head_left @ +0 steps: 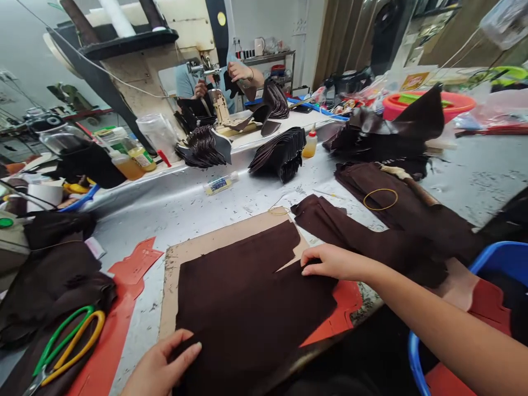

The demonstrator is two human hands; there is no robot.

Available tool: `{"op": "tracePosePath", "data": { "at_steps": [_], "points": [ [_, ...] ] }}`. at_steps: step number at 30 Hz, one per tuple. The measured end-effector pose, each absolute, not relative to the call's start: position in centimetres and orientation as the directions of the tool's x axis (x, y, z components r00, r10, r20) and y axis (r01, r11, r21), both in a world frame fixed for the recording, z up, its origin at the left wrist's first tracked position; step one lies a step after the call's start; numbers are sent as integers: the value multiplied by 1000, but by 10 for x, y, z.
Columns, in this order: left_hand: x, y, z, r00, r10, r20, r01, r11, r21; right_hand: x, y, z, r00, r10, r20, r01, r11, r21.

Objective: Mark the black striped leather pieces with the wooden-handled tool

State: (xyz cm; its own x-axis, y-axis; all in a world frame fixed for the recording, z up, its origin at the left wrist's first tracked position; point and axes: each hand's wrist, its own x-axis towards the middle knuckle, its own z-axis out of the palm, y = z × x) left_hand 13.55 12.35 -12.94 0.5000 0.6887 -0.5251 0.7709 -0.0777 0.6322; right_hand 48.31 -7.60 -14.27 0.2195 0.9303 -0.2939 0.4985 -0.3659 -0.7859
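Observation:
A large dark brown sheet of cloth or thin leather (243,297) lies before me, with a notched edge at its upper right. It covers most of a tan board (206,242). At the sheet's left edge, my left hand (163,363) grips it between thumb and fingers. My right hand (324,261) pinches its upper right part near a slit. From under the right side shows a red pattern piece (344,308). Scissors with one green and one yellow handle (68,349) rest at the lower left, on dark material beside another red pattern (119,308).
Stacks of dark cut pieces (278,154) stand along the table's raised edge, near a small glue bottle (310,142). Folded brown material (330,220) lies right, above a blue tub (414,357). Behind a sewing machine (140,71), another person's hands (239,71) handle dark pieces.

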Motion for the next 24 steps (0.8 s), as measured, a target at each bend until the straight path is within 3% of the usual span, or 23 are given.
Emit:
{"op": "tracePosePath", "data": {
  "at_steps": [3, 10, 19, 24],
  "points": [
    [139, 128, -133, 400, 803, -442, 764, -25, 645, 486, -78, -152, 266, 921, -285, 482, -383, -788],
    [133, 118, -134, 380, 829, -410, 573, 138, 808, 486, -99, -166, 377, 877, -298, 436, -452, -778],
    [126, 108, -137, 256, 876, -408, 559, 210, 802, 473, -102, -172, 499, 820, -281, 416, -511, -752],
    [122, 118, -150, 243, 913, -327, 597, 125, 793, 468, -92, -173, 547, 808, -217, 441, -499, -746]
  ]
}}
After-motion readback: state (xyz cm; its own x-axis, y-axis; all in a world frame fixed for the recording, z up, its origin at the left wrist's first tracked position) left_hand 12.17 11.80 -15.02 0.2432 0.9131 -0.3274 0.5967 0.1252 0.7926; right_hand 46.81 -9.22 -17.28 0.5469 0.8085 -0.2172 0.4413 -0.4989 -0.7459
